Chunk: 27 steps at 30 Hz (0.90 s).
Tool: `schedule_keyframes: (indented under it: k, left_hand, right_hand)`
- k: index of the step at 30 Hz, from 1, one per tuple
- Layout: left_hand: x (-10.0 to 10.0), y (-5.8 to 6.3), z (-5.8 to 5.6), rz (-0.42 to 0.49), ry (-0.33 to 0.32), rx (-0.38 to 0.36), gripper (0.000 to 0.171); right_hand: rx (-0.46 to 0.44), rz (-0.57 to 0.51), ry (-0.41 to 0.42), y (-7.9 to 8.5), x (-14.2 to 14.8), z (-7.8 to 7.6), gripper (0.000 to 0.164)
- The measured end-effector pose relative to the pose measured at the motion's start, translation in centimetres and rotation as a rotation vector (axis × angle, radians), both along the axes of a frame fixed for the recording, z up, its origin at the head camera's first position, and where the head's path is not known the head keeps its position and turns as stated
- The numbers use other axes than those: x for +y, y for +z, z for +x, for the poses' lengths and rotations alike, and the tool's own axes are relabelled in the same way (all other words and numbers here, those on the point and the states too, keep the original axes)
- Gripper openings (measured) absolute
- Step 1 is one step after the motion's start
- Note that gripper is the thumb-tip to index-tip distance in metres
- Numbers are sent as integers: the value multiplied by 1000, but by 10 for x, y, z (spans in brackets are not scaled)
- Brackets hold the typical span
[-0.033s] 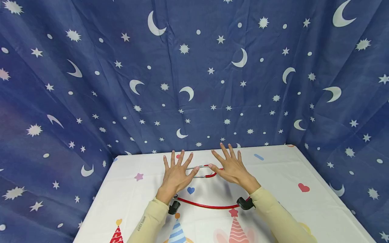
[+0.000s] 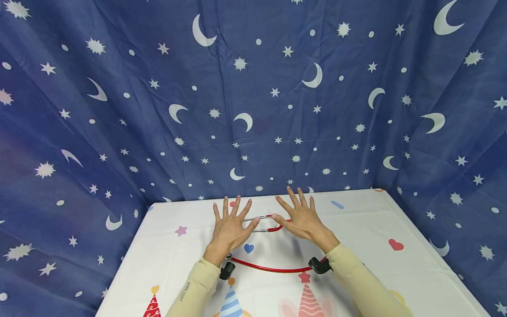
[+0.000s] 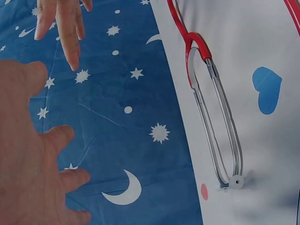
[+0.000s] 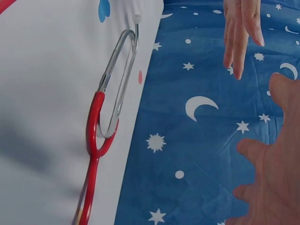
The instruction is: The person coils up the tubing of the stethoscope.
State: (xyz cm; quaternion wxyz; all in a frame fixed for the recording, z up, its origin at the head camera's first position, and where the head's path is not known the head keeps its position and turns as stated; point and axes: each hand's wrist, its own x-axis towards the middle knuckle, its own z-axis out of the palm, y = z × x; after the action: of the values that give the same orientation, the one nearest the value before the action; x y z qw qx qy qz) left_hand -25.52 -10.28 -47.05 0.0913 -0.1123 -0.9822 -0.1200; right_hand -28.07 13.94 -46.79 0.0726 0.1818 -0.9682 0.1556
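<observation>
A stethoscope (image 2: 273,269) with red tubing and silver ear tubes lies on the white tablecloth. Its ear tubes (image 3: 228,117) stretch out beyond the hands, and part of the tubing curves below the wrists in the head view. My left hand (image 2: 229,229) is held over it with fingers spread and straight, holding nothing. Likewise spread and empty, my right hand (image 2: 305,220) hovers to the right, its thumb overlapping the red fork in the head view. The right wrist view shows the red fork (image 4: 94,122) whole. Hands and forearms hide parts of the tubing.
The white tablecloth (image 2: 368,229) is printed with hearts, stars and party hats. A blue curtain (image 2: 257,110) with moons and stars hangs behind the table and along both sides. Black wrist cameras (image 2: 227,270) sit under both wrists.
</observation>
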Motion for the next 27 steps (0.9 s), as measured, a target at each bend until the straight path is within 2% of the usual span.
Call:
schedule_keyframes:
  k: [7, 17, 27]
  left_hand:
    - [-5, -3, 2, -2, 6, 2, 71]
    - [-10, -5, 0, -1, 23, 12, 70]
    - [-7, -14, -7, 8, 10, -7, 72]
  right_hand:
    - [-25, 16, -1, -4, -4, 3, 70]
    - [-17, 14, -4, -2, -9, 3, 71]
    - [-26, 42, -21, -13, -10, -7, 75]
